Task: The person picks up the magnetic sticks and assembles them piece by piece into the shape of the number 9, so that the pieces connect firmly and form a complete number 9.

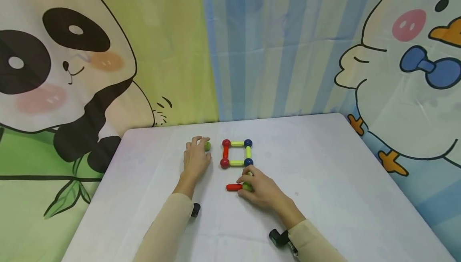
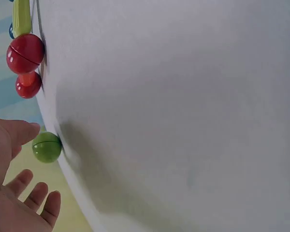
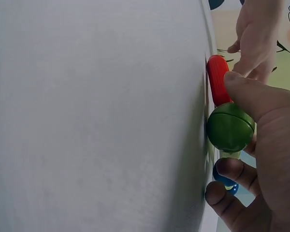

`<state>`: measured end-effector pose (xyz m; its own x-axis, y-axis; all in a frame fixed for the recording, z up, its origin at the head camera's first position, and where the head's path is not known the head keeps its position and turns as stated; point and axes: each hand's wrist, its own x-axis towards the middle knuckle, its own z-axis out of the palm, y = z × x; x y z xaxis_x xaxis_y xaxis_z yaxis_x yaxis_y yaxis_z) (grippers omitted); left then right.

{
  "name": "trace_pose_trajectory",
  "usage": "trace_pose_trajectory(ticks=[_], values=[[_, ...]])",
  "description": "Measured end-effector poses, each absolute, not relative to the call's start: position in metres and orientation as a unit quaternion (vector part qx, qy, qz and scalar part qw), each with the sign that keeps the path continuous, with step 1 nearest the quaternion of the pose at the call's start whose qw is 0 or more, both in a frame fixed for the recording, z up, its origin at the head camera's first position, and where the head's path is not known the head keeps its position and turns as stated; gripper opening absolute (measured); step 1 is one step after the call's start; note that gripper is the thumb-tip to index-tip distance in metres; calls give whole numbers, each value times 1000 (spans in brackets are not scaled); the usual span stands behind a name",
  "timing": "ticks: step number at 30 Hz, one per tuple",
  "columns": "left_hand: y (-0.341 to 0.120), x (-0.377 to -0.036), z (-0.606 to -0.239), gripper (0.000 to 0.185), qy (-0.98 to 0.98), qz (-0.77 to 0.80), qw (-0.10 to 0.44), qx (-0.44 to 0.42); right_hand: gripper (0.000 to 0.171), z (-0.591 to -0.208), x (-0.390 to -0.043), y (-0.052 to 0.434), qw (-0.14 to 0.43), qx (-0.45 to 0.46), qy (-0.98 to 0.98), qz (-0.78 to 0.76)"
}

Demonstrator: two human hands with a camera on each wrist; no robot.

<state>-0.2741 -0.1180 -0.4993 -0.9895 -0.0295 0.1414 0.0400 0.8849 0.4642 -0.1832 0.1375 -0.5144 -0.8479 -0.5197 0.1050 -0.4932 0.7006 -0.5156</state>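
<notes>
A white table (image 1: 324,182) stands against cartoon curtains: a panda (image 1: 54,66) on the left, blue stripes in the middle, a duck (image 1: 414,74) on the right.

Near the table's middle lies a small square frame (image 1: 236,153) of yellow and red rods joined by two red and two blue balls. The left hand (image 1: 195,159) rests flat to the frame's left, fingers relaxed and spread, fingertips touching a loose green ball (image 1: 207,146); the left wrist view shows the thumb beside that ball, not closed round it. The right hand (image 1: 260,188), just below the frame, pinches a second green ball (image 3: 230,126) between thumb and fingers, with a red rod (image 1: 234,187) touching it. From the head camera this ball is mostly hidden under the fingers. Whether rod and ball are joined cannot be told. Both wrist views are turned sideways and cut the frame off.
</notes>
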Motion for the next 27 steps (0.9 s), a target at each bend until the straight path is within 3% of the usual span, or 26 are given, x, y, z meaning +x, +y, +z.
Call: trace_pose_trajectory(ticks=[12,19,27], values=[[-113,-279,-500,36,-971,-235,39,29,19,-515,-182,134,19,-277,925,-260],[-126,-276,-495,36,-969,-245,22,10,18,-513,-184,134,8,-286,922,-263],[-130,-260,-495,41,-949,-310,-56,-13,16,-515,-186,143,7,-287,918,-275]])
